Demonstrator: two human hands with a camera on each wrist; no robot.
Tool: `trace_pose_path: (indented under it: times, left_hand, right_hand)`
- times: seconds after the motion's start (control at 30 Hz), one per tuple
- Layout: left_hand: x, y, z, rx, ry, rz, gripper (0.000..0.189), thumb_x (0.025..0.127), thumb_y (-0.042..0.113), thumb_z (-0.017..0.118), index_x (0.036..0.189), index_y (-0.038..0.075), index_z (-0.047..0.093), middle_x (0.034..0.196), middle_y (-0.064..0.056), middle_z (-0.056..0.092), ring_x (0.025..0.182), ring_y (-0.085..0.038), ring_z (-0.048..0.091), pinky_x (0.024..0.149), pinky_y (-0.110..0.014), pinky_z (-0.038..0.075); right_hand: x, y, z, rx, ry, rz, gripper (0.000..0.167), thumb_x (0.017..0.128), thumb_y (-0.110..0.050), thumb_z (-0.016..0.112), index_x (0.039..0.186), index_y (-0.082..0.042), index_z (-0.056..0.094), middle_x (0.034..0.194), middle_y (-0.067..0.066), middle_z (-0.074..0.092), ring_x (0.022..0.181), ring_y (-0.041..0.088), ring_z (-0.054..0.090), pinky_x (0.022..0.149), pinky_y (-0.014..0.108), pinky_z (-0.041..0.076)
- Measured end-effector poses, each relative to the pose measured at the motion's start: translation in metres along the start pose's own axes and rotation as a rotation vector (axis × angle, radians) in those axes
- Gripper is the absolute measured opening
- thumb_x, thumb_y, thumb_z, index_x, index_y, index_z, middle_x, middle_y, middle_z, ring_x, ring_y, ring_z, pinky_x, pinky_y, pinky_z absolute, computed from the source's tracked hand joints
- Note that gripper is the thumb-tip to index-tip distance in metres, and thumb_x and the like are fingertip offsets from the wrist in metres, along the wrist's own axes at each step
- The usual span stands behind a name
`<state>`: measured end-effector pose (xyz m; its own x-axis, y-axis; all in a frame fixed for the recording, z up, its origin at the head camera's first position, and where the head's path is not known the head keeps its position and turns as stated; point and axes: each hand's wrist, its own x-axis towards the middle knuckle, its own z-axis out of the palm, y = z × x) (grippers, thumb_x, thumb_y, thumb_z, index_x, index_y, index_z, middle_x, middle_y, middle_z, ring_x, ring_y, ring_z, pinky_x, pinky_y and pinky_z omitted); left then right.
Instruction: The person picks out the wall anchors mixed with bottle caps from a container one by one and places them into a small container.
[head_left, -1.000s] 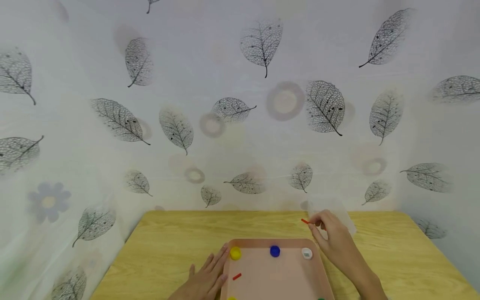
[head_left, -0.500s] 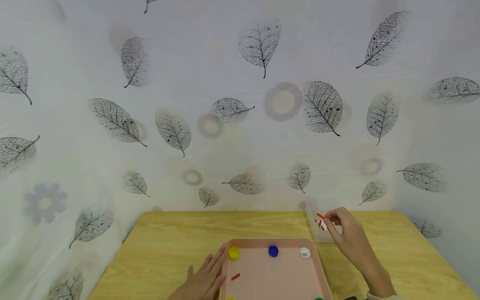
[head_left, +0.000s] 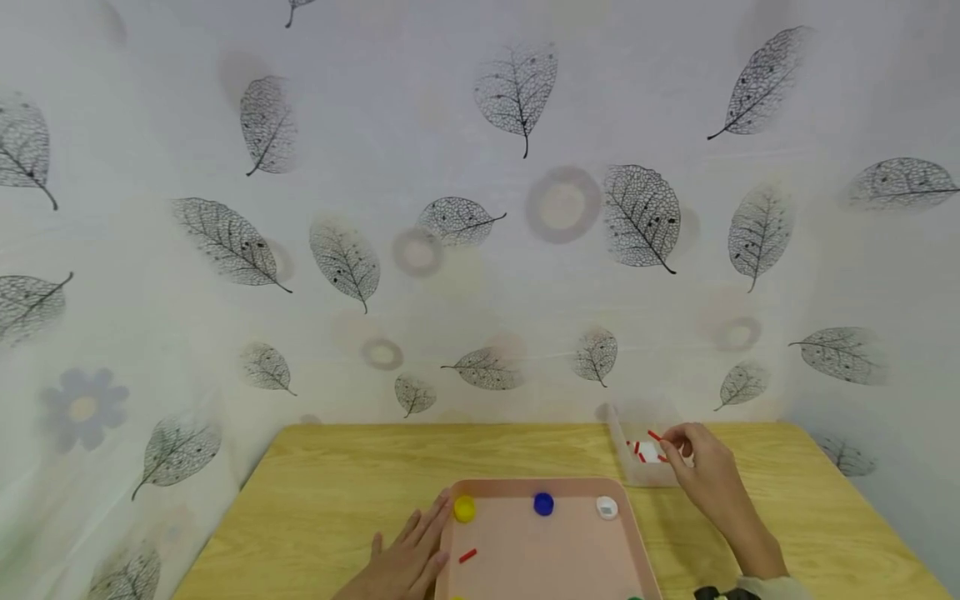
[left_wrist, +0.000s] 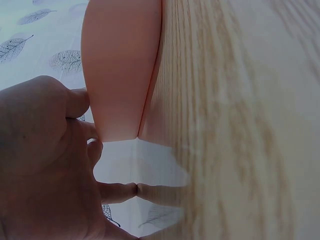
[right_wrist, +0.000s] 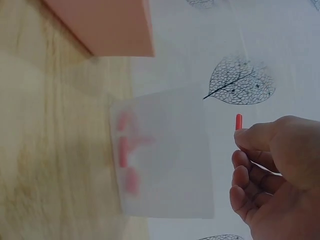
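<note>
My right hand [head_left: 701, 471] pinches a small red stick [head_left: 655, 435] between thumb and fingertips, above a translucent box [head_left: 652, 477]. In the right wrist view the stick [right_wrist: 239, 121] points up from the fingertips, apart from the box [right_wrist: 170, 160]. Several red sticks lie inside the box, blurred through its wall. My left hand [head_left: 405, 554] rests at the left side of a pink tray [head_left: 555, 554], fingers extended and touching its wall. The left wrist view has the thumb and fingers of this hand [left_wrist: 45, 160] against the tray's outer side [left_wrist: 120, 70]. Another red stick [head_left: 468, 556] lies on the tray.
Along the tray's far edge sit a yellow cap [head_left: 464, 509], a blue cap [head_left: 543, 504] and a white cap [head_left: 607, 507]. A green piece [head_left: 635, 597] is cut off at the frame's bottom. The wooden table [head_left: 360, 467] meets a leaf-patterned covering [head_left: 450, 292] behind.
My right hand has moved to the right with the red stick, uncovering the box and the sticks in it. The left hand stays at the tray's side.
</note>
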<state>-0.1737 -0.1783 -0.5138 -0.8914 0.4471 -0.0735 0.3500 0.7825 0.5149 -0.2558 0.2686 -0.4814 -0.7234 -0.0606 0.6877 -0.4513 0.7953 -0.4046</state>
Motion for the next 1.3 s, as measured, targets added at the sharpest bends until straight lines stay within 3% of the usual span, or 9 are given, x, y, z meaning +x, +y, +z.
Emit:
trace_pose_path:
  times: [0.53,1.0,1.3]
  left_hand:
    - [0.0,-0.002,0.0,0.015,-0.008,-0.016,0.061,0.112,0.049,0.029,0.167,0.026,0.014,0.172,-0.001,0.01,0.145,-0.053,0.031,0.086,-0.095,0.012]
    - [0.0,0.0,-0.002,-0.001,-0.01,-0.006,0.062,0.112,0.046,0.03,0.167,0.022,0.014,0.172,-0.004,0.011,0.146,-0.053,0.029,0.085,-0.096,0.011]
    - [0.0,0.003,-0.004,-0.007,-0.017,-0.008,0.062,0.112,0.046,0.031,0.167,0.022,0.015,0.172,-0.004,0.012,0.146,-0.053,0.029,0.085,-0.096,0.012]
  right_hand:
    - [-0.011,0.016,0.022,0.024,0.006,0.042,0.015,0.083,0.006,0.077,0.088,-0.004,0.067,0.079,-0.002,0.059,0.07,0.011,0.049,0.058,0.025,0.042]
    - [-0.011,0.019,0.022,0.012,-0.014,0.042,0.014,0.084,0.004,0.078,0.089,-0.004,0.068,0.079,-0.003,0.059,0.069,0.01,0.049,0.057,0.027,0.042]
    - [-0.011,0.018,0.021,0.026,-0.044,0.087,0.01,0.087,0.001,0.076,0.09,-0.005,0.069,0.08,-0.002,0.06,0.071,0.014,0.051,0.059,0.028,0.043]
